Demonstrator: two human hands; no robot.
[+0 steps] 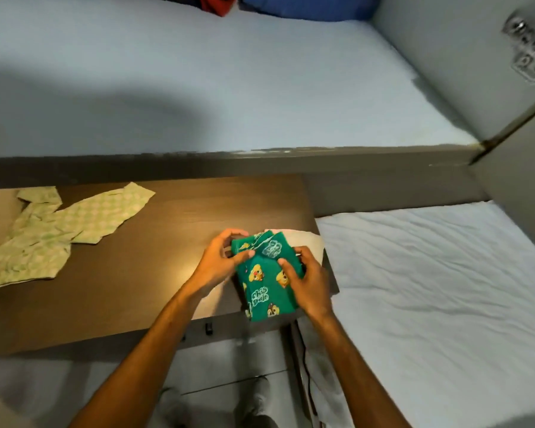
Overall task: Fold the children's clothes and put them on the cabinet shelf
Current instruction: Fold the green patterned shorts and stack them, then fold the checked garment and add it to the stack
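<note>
**Green garment, both hands on it**

Your left hand (pixel 220 261) grips the folded green printed garment (pixel 267 281) at its far left corner, fingers curled around the edge; your right hand (pixel 306 281) clasps its right side; the garment lies near the dark tabletop's (pixel 136 288) right edge, over a pale cloth (pixel 309 242), long axis running away from you; an unfolded pale green garment (pixel 59 233) lies well apart, far left; a white mattress (pixel 445 288) sits to the right.

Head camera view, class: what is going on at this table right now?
A person is folding a small green cartoon-print garment at the near right corner of a dark wooden table. The left hand and right hand both grip it, and it is already a compact bundle lying over a white cloth. A pale green patterned garment lies unfolded at the table's left end.
</note>
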